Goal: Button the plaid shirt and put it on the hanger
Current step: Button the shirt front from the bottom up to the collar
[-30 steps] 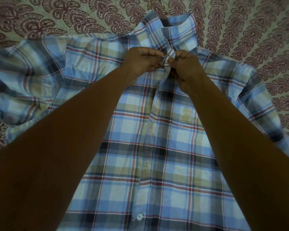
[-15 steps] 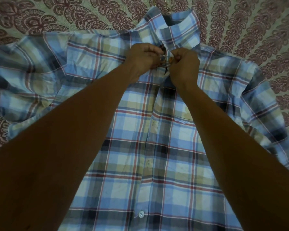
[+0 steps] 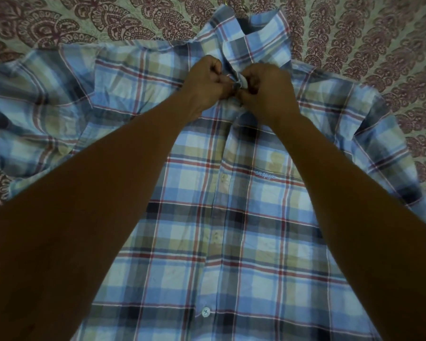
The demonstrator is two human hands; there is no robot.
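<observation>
A blue, tan and red plaid shirt (image 3: 231, 242) lies front up on a patterned bedspread, its placket closed down the middle with white buttons showing. My left hand (image 3: 207, 82) and my right hand (image 3: 266, 92) meet just under the collar (image 3: 256, 38). Both pinch the top of the placket, with a small fold of cloth between the fingertips. A gold hanger hook (image 3: 241, 3) pokes out above the collar; the rest of the hanger is hidden inside the shirt.
The bedspread (image 3: 84, 23) with dark red paisley print surrounds the shirt. The left sleeve (image 3: 35, 114) is bunched at the left, and the right sleeve (image 3: 391, 143) runs toward the right edge.
The view has shifted slightly, so the shirt sits lower in frame. Both hands stay at the collar, fingers working the same fold of placket.
</observation>
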